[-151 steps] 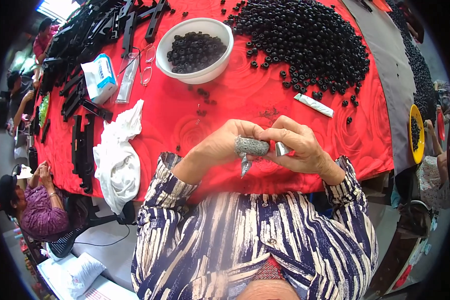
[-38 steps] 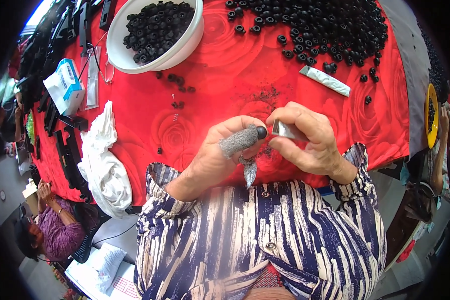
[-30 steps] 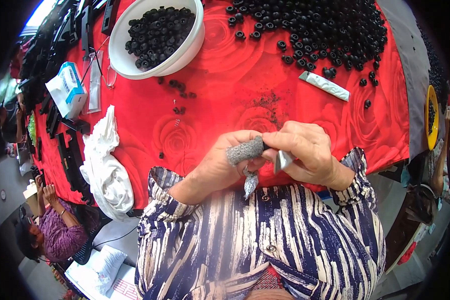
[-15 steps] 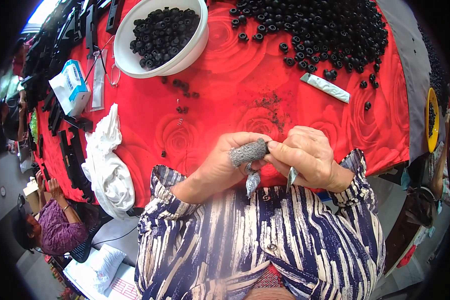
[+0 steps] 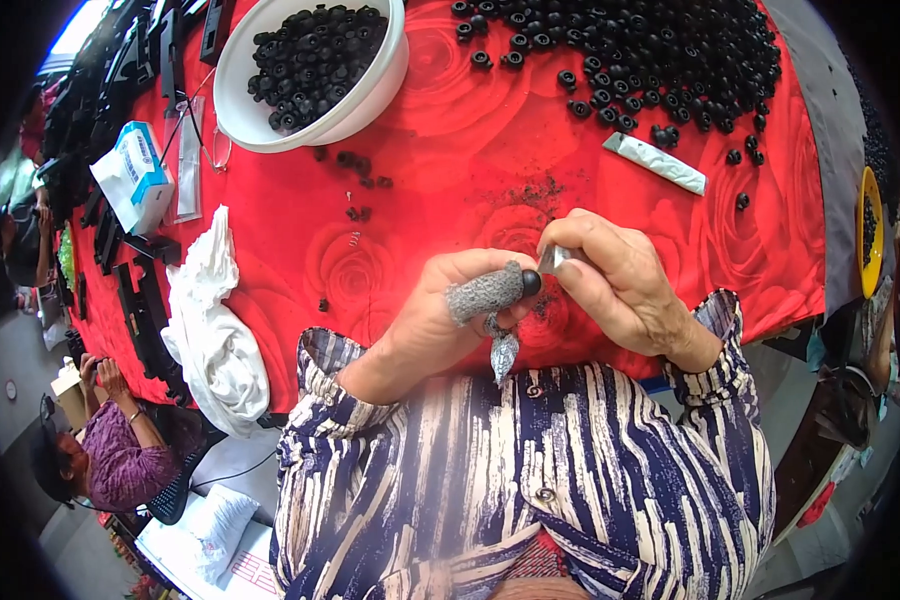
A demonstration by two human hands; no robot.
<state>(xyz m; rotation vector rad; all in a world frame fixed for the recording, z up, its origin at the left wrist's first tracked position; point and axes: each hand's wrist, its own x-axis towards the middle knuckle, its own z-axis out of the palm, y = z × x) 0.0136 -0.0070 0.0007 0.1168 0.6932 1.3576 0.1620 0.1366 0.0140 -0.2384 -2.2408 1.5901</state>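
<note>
My left hand [image 5: 432, 318] is closed on a small black round part [image 5: 532, 283], pinched at the fingertips. A grey knitted sleeve [image 5: 482, 294] wraps what seems to be a finger of that hand. Below it, a silver-wrapped tip [image 5: 505, 358] points down; what lies inside is hidden. Just right of the black part, my right hand [image 5: 620, 285] pinches a short metal blade [image 5: 553, 259] between thumb and forefinger. The blade's edge is close to the part, and I cannot tell if they touch. Dark shavings [image 5: 530, 195] are scattered on the red cloth beyond my hands.
A white bowl [image 5: 395, 75] of black parts stands at the far left, a large heap of them [image 5: 660, 60] at the far right. A silver-wrapped strip [image 5: 655, 164], a white cloth [image 5: 215, 330] and a tissue pack [image 5: 135, 180] lie around. Another person [image 5: 120, 450] sits at left.
My right hand has drawn up and slightly away from the left, turning so the metal blade now points up beside the part. The black part's round end now shows.
</note>
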